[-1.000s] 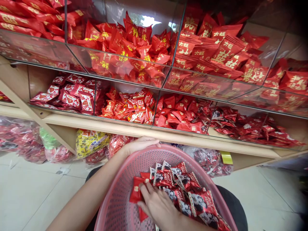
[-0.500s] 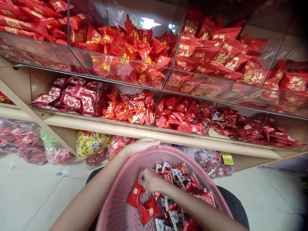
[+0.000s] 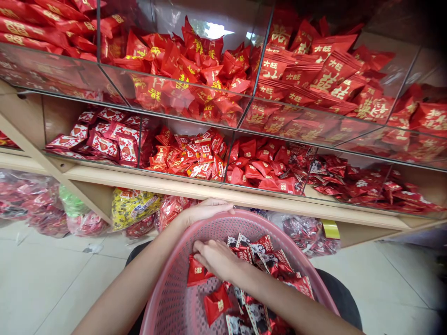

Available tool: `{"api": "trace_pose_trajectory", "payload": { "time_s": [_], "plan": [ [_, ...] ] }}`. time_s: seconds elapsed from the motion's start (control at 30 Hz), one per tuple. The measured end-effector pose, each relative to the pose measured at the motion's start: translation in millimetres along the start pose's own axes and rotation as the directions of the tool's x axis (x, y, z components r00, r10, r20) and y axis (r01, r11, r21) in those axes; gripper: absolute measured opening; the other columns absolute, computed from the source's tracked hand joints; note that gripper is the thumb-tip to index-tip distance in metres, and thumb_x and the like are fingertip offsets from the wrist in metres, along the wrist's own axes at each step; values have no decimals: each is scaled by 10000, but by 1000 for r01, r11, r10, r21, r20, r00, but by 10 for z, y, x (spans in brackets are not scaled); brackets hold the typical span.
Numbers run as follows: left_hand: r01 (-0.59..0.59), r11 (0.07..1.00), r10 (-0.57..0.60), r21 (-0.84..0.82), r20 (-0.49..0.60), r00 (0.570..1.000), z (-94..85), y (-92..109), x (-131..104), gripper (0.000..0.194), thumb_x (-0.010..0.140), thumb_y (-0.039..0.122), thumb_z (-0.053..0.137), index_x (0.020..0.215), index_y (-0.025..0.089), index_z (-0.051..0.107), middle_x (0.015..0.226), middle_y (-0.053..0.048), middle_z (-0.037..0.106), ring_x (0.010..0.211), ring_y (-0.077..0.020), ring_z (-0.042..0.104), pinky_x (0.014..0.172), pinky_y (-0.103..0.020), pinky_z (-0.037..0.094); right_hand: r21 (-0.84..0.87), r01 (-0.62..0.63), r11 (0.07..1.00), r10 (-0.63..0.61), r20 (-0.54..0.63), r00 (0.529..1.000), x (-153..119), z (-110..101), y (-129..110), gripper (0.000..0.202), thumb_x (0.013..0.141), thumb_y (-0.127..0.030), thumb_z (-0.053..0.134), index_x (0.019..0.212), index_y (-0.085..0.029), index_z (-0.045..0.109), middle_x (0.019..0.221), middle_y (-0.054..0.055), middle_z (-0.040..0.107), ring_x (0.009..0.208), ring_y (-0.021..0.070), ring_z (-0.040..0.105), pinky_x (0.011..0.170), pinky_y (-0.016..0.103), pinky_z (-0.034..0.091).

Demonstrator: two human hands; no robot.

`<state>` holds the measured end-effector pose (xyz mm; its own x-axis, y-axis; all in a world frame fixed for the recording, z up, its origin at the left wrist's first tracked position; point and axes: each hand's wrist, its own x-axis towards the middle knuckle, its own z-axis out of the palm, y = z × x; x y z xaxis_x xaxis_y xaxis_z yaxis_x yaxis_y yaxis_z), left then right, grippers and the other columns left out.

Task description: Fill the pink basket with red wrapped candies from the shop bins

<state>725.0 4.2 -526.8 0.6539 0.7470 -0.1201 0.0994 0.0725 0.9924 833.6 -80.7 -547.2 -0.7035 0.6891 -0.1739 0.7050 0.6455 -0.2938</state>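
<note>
A pink perforated plastic basket (image 3: 164,284) sits low in front of me. My left hand (image 3: 207,211) holds its far rim, the fingers laid along and over the edge. Inside the basket, my right hand (image 3: 216,258) is closed on a red wrapped candy (image 3: 196,272) with a gold emblem; its fingertips partly hide that packet. Another red candy (image 3: 217,304) lies nearer on the basket floor. To the right lie several red, black and white candies (image 3: 267,253), partly covered by my right forearm.
Beyond the basket stands a wooden shelf (image 3: 174,190) with clear bins of red packets (image 3: 268,170). Larger red packets (image 3: 331,74) fill the upper bins. Below are bagged goods, among them a yellow bag (image 3: 134,207). A tiled floor (image 3: 45,279) shows on both sides.
My right hand has shifted slightly to the left and up inside the basket, and the red candy at its fingers has turned. My left hand stays on the rim.
</note>
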Motion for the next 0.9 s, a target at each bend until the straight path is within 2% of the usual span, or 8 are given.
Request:
{"api": "trace_pose_trajectory", "payload": {
  "time_s": [0.1,0.23,0.37,0.53,0.63,0.73,0.83,0.9],
  "plan": [
    [-32,999,32,16,4,999,-6,7,-15,300,820,419,517,874,173,679,948,-24,661,898,-157,563,862,-263,378,-88,32,996,-30,19,999,-212,36,-75,180,867,-254,392,937,-172,536,782,55,660,665,185,628,570,256,402],
    [-27,999,27,28,15,1000,-6,21,-25,307,822,427,508,870,174,675,934,-20,659,878,-152,565,846,-256,380,-226,70,972,-43,119,992,-514,368,-193,286,727,-314,606,945,-141,539,814,115,648,684,242,632,558,307,451],
    [-5,999,5,34,13,1000,4,29,-24,311,819,440,505,871,183,672,931,-17,655,857,-149,566,822,-258,385,-346,44,937,-7,107,994,-615,728,-257,190,759,-92,485,936,-116,549,835,163,644,648,249,628,483,319,449],
    [15,1000,-15,22,12,1000,5,32,-31,333,816,455,502,884,174,669,935,-19,657,857,-154,572,829,-262,387,-377,-5,926,9,7,1000,-550,816,-272,189,779,-70,436,918,-119,554,823,149,633,662,249,605,498,344,448],
    [-14,1000,14,24,6,1000,3,33,-30,336,807,451,516,885,165,673,951,-22,659,902,-162,567,867,-262,375,-357,-74,931,76,-8,997,-501,773,-276,197,791,-59,426,922,-129,555,790,129,628,652,237,597,508,339,442],
    [-22,1000,22,9,11,1000,-6,23,-24,334,806,448,520,883,162,675,963,-27,660,928,-166,562,883,-265,368,-314,-110,943,132,51,990,-485,626,-282,203,790,-76,458,962,-125,554,809,130,636,667,234,606,527,334,447],
    [-19,1000,19,-1,21,1000,-21,-11,-13,332,814,445,510,892,165,670,965,-29,658,913,-166,566,866,-268,379,-198,-107,974,130,109,985,-510,226,-240,267,769,-288,565,985,-132,547,849,113,642,691,258,617,562,358,459],
    [-17,1000,17,-20,26,1000,-27,-40,-4,329,817,437,512,908,161,665,964,-36,657,892,-165,571,856,-274,387,-107,-118,987,115,-36,993,-541,-180,-133,247,819,-353,508,979,-167,540,860,76,641,693,232,620,578,335,457]
  ]
}}
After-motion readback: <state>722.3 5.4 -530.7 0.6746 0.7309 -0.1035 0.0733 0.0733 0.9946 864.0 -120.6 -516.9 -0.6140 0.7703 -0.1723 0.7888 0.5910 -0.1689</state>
